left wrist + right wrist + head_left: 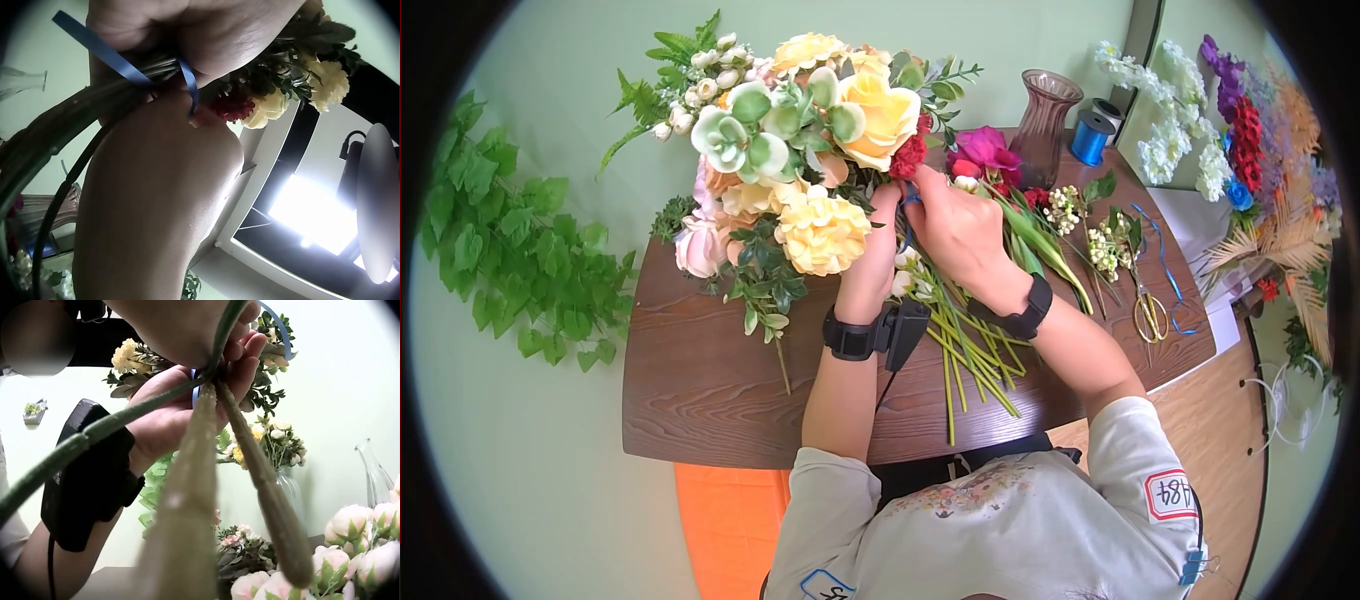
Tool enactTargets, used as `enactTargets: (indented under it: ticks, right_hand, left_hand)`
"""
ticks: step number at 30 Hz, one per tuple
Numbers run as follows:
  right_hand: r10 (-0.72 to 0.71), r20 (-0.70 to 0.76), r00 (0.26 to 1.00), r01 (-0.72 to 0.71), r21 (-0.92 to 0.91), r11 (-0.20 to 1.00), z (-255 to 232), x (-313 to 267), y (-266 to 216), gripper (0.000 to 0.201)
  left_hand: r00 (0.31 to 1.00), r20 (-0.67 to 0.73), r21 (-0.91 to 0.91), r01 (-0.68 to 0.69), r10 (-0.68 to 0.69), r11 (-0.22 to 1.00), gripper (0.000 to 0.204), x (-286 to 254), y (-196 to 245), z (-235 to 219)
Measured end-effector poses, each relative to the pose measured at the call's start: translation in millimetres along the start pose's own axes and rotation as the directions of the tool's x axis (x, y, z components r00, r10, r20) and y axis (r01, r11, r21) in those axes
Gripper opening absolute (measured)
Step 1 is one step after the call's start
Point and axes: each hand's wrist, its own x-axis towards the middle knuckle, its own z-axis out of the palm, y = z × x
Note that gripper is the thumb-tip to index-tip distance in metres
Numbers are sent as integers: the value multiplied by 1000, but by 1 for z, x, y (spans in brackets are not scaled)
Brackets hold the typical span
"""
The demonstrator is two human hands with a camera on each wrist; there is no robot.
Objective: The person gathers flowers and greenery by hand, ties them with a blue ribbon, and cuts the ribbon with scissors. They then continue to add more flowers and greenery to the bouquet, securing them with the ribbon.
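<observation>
Over the brown surface (700, 400) our left hand (878, 262) gripped the bouquet (800, 160) stems together — so our right hand (955, 232), pinching the blue ribbon (100, 51), could bind them.

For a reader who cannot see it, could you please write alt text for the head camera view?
A person's left hand grips the stems of a large bouquet of yellow, peach and pink flowers over a round wooden table, while the right hand works a blue ribbon at the stems. Scissors, a glass vase and a blue spool lie to the right.
</observation>
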Motion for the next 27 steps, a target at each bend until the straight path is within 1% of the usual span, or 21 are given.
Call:
enactTargets:
  ticks: [1,3,4,6,7,8,10,11,12,13,14,15,16,18,19,22,23,24,25,26,27]
  right_hand:
    - [1,-1,1000,-1,0,1000,2,0,-1,24]
    - [66,-75,995,-63,43,997,5,0,-2,18]
    - [66,-75,995,-63,41,997,6,-1,-2,18]
    - [104,-56,993,-103,15,995,8,-2,-3,15]
    - [104,-56,993,-104,15,995,7,-1,-3,15]
    - [92,-49,995,-92,18,996,6,0,-3,14]
    - [81,-43,996,-81,20,997,7,1,-2,14]
    - [94,-42,995,-93,31,995,9,0,-1,13]
    - [106,-42,994,-104,43,994,10,0,0,13]
    - [105,-43,994,-103,43,994,10,1,1,13]
    - [122,-35,992,-118,96,988,10,1,3,13]
    - [138,-26,990,-133,150,980,9,1,5,14]
    - [136,-26,990,-131,150,980,7,2,5,14]
    - [128,-40,991,-116,225,968,3,4,6,15]
    - [127,-39,991,-115,224,968,3,3,6,15]
    - [119,-12,993,-112,252,961,3,2,6,16]
    - [146,0,989,-140,297,945,1,3,4,17]
    - [172,13,985,-166,342,925,0,4,2,17]
    - [171,13,985,-166,342,925,1,3,1,17]
    - [189,1,982,-173,413,894,2,2,1,19]
    - [208,-9,978,-178,480,859,3,1,0,21]
  left_hand:
    - [1000,1,2,0,0,1000,10,-1,1,0]
    - [1000,-7,12,-7,7,1000,9,-4,5,2]
    - [1000,-6,11,-6,6,1000,9,-4,3,3]
    - [998,-41,-43,-55,53,998,8,-2,-5,2]
    - [997,-21,-68,-72,71,995,10,1,-12,-5]
    - [997,-20,-67,-73,72,995,10,1,-11,-4]
    - [999,36,-139,-33,38,990,12,1,-7,-2]
    - [990,133,-157,-17,38,987,25,2,-5,-7]
    - [990,133,-157,-17,38,987,25,2,-5,-10]
    - [988,153,-142,21,1,990,22,1,-3,-11]
    - [984,172,-127,58,-36,990,20,0,0,-10]
    - [988,144,-147,69,-48,987,17,2,0,-9]
    - [989,144,-148,68,-46,987,17,2,0,-9]
    - [998,45,-146,53,-47,988,24,1,-5,-12]
    - [998,59,-169,30,-21,985,23,4,-11,-16]
    - [996,83,-163,30,-16,986,21,6,-11,-23]
    - [992,126,-144,-3,21,990,17,8,-8,-21]
    - [992,126,-143,-3,22,990,17,7,-6,-19]
    - [995,97,-138,24,-11,990,16,4,-4,-15]
    - [997,68,-133,51,-42,990,16,2,0,-11]
    - [995,92,-106,35,-25,994,14,-1,5,-7]
